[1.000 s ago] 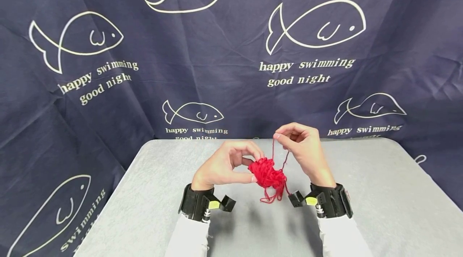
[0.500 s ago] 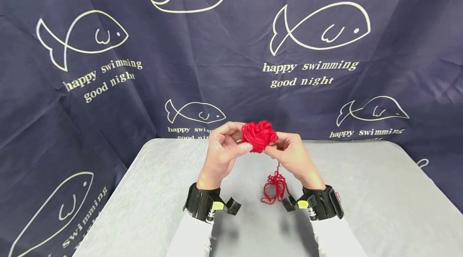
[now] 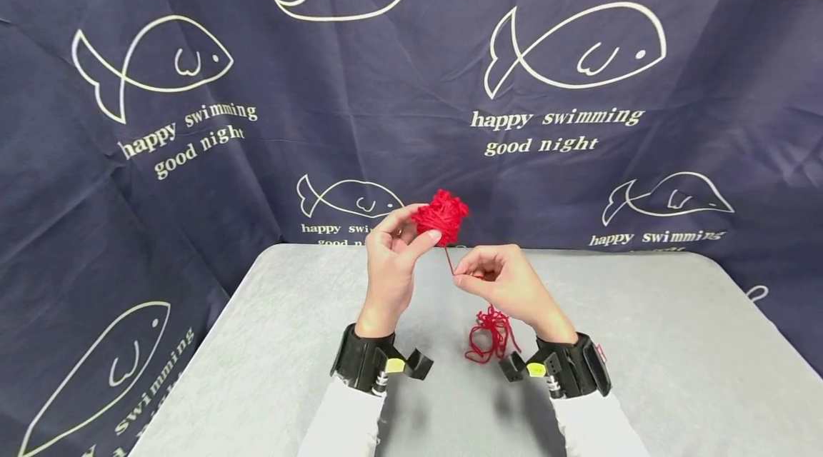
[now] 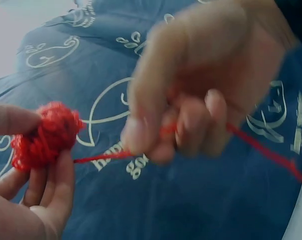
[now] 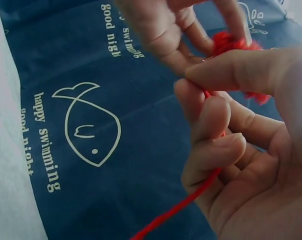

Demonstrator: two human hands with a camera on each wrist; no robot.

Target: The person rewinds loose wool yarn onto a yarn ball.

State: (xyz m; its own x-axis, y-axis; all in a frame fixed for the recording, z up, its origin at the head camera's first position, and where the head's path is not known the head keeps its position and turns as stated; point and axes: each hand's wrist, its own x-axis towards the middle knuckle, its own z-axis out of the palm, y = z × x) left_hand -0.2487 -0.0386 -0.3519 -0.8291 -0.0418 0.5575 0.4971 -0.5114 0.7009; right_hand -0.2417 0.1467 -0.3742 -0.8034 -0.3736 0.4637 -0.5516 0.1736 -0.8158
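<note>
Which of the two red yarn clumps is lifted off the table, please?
The wound ball of yarn, gripped by the left hand; the loose tangle lies on the table.

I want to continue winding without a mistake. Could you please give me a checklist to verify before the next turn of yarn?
1. Left hand grips the red yarn ball: ok.
2. Right hand pinches the strand: ok.
3. Strand runs straight between ball and right hand: ok.
4. Loose yarn pile lies on the grey table, apart from both hands: ok.
5. Pile free of knots: cannot tell.
</note>
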